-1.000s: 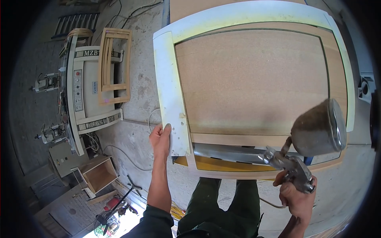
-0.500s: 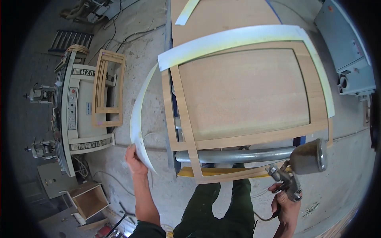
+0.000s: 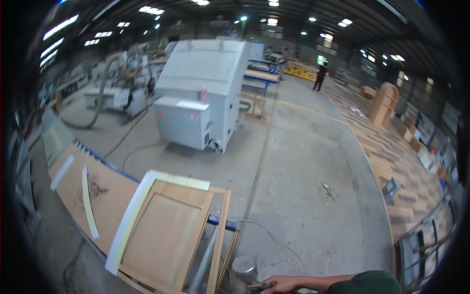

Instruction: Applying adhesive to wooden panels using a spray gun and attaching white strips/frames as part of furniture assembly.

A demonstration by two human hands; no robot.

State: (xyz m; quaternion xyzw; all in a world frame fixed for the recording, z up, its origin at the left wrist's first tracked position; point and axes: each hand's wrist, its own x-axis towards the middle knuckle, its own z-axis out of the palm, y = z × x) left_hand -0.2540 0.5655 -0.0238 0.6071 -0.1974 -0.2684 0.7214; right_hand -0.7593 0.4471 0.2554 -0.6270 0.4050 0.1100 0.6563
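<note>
At the bottom edge my right hand (image 3: 290,283) grips a spray gun (image 3: 254,286) with a round metal cup (image 3: 244,269) on top. Just left of it a wooden cabinet door (image 3: 164,232) lies flat on a metal stand; a pale painted frame piece (image 3: 128,223) lies along its left and top edges. A loose pale strip (image 3: 88,202) rests on a brown board (image 3: 105,193) further left. My left hand is out of sight.
A large grey machine (image 3: 205,93) stands ahead on the concrete floor, with more machines (image 3: 117,83) behind it to the left. Wooden panels (image 3: 391,161) are stacked along the right. A person (image 3: 320,77) stands far off. A hose (image 3: 274,240) curls across the floor.
The view has swung up from straight down over the door to across the workshop. My left hand, which was lifting the pale frame piece, has left the view. The spray gun stays in my right hand.
</note>
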